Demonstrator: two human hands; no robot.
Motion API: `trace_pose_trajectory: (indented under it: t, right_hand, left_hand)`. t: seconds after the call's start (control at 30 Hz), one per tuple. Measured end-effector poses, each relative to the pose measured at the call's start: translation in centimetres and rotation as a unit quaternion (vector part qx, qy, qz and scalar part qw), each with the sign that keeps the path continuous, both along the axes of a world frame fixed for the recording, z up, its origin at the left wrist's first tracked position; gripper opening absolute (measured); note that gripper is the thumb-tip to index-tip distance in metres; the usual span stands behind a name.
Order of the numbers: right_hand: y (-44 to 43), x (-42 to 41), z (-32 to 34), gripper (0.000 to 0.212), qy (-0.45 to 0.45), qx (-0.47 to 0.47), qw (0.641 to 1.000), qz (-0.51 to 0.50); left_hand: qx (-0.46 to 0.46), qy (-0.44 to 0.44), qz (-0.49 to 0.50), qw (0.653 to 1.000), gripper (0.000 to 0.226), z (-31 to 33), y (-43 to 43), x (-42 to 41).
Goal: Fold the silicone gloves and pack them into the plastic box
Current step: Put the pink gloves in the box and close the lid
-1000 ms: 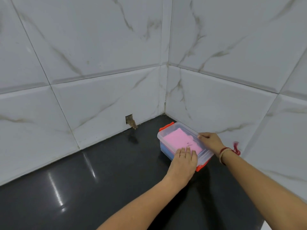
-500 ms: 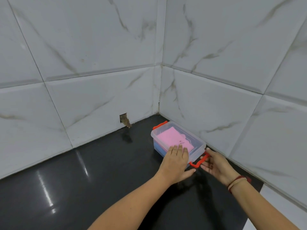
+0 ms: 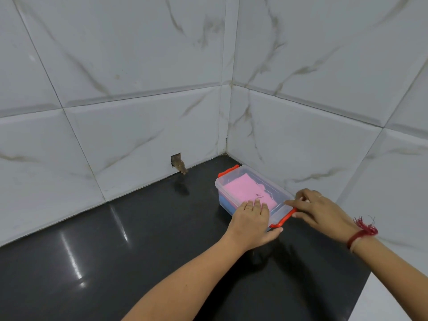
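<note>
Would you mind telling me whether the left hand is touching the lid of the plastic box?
Touching. The head view shows the left hand lying flat on the near end of the lid, fingers spread on it with no gap.

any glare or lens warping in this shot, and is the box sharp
Head view: bright streaks of glare on the glossy black counter at left; wide-angle bending bows the wall tile lines; the plastic box and both hands read fairly sharp, with soft shadows under them.

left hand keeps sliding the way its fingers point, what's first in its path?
Left hand lies flat on the clear lid, fingers aimed toward the corner. Likely only more lid, then the far orange latch; the tiled wall beyond. Depth is uncertain.
</note>
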State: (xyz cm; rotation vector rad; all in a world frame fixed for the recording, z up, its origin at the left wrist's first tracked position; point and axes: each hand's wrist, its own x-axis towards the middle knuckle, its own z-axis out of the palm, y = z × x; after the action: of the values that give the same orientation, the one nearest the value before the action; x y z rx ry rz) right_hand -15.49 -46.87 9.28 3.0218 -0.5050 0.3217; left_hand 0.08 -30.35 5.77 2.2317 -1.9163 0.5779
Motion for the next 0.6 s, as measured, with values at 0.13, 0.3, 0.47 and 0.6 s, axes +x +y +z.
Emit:
trace_pose_trajectory:
  t: [0.13,0.3,0.47,0.6]
  right_hand:
    - [-0.8,0.45,-0.2,0.037,0.034,0.081,0.996,0.032]
    - [-1.21,0.51,-0.67,0.034,0.018,0.175,0.984,0.014]
    - [-0.94,0.73,-0.13,0.03,0.016,0.209,0.978,0.008]
    - [-0.9,0.85,-0.04,0.03,0.018,0.192,0.981,0.003]
  left_hand:
    - [-0.01,-0.032,0.022,0.999,0.07,-0.1,-0.17,-0.11]
    - [-0.007,-0.052,0.025,0.998,0.068,-0.2,-0.37,-0.36]
    - [0.0,-0.067,0.04,0.997,0.067,-0.23,-0.45,-0.46]
    - [0.01,-0.08,0.046,0.996,0.063,-0.48,-0.49,-0.66]
